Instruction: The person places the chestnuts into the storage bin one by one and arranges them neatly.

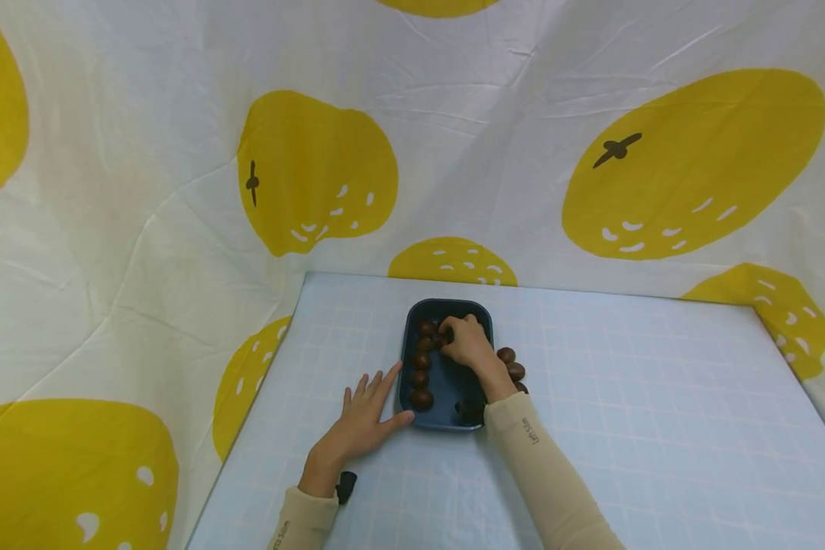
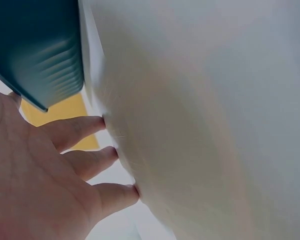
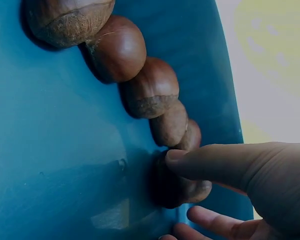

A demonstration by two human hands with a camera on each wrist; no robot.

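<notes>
Chestnuts [image 3: 151,87] look rounded, glossy and reddish-brown, the right grip [image 1: 470,344] pinching one, the left grip [image 1: 363,418] spread wide.

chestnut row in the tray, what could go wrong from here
The right hand, close beside the chestnut row, might knock it out of line. Its wrist is near the loose chestnuts outside and could roll them away. The left hand, at the edge of the tray, might shift it.

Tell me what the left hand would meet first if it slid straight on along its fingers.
Most likely the tray: its left side lies ahead of the left hand, the index fingertip at or almost at it, though contact is hard to judge. Chestnuts lie just inside that side.
</notes>
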